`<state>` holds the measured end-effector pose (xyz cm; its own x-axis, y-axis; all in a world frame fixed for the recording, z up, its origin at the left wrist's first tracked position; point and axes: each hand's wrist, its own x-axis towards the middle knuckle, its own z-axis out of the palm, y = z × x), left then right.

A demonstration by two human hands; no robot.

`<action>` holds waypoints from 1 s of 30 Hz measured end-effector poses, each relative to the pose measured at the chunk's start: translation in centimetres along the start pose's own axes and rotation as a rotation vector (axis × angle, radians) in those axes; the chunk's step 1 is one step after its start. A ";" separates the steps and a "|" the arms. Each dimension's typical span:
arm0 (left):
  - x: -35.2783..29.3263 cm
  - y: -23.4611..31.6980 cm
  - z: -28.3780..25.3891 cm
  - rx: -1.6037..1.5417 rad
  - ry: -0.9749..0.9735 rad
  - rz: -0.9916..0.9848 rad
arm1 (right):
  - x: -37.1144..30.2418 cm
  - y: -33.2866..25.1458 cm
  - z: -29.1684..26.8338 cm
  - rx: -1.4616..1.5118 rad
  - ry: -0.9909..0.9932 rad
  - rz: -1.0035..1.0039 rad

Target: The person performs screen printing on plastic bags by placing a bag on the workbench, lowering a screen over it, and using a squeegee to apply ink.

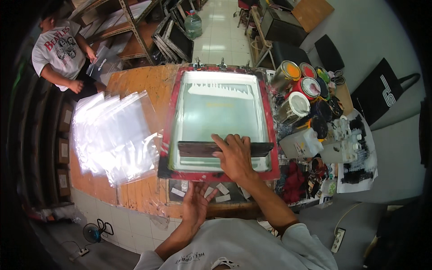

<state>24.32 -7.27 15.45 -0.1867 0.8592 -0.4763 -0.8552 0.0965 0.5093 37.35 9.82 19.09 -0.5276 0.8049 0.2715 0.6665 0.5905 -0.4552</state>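
Note:
A screen-printing frame (273, 135) with a red, paint-stained border lies in front of me on the wooden table. White ink (220, 91) forms a ragged band across the far part of its pale mesh. My right hand (236, 157) grips a long dark squeegee (193, 149), which lies crosswise over the near part of the mesh. Below the frame's near edge is my left hand (196, 204), palm up with its fingers stretched out. Its fingertips meet the frame's underside edge; whether they bear its weight I cannot tell. Small white strips (222, 198) lie on the dark board beside it.
Clear plastic bags (117, 135) are spread in a pile at left. Ink cans (290, 72), a white jug (300, 143) and dark rags (294, 182) crowd the right side. Clamps (222, 64) sit at the frame's far edge. Another person (60, 54) stands far left, holding a clear bag.

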 end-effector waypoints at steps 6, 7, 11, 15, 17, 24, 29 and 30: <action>4.3 -3.1 -4.2 -0.007 0.311 -0.220 | 9.1 10.5 6.4 -0.113 0.087 -0.046; 4.4 -3.4 -4.3 0.004 0.308 -0.214 | 11.4 12.2 7.3 -0.160 0.149 -0.081; 4.0 -3.4 -3.6 -0.029 0.397 -0.193 | 20.3 16.5 11.7 -0.297 0.250 -0.103; 3.5 -2.9 -2.4 -0.027 0.441 -0.177 | 24.2 16.5 14.2 -0.381 0.154 -0.066; 3.2 -2.7 -2.1 -0.008 0.420 -0.173 | 23.4 15.5 14.1 -0.347 0.118 -0.043; 2.4 -2.7 -3.2 0.050 0.272 -0.175 | 9.2 8.2 9.6 -0.255 -0.015 -0.091; 3.2 -3.5 -4.1 0.042 0.303 -0.183 | -3.4 0.4 6.9 -0.212 -0.039 -0.052; 3.5 -3.7 -4.3 0.051 0.286 -0.174 | -4.9 -0.4 6.7 -0.196 -0.039 -0.039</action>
<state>24.78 -6.80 8.85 -0.1743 0.6530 -0.7371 -0.8620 0.2607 0.4347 36.13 5.22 12.32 -0.5726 0.7806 0.2504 0.7329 0.6243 -0.2703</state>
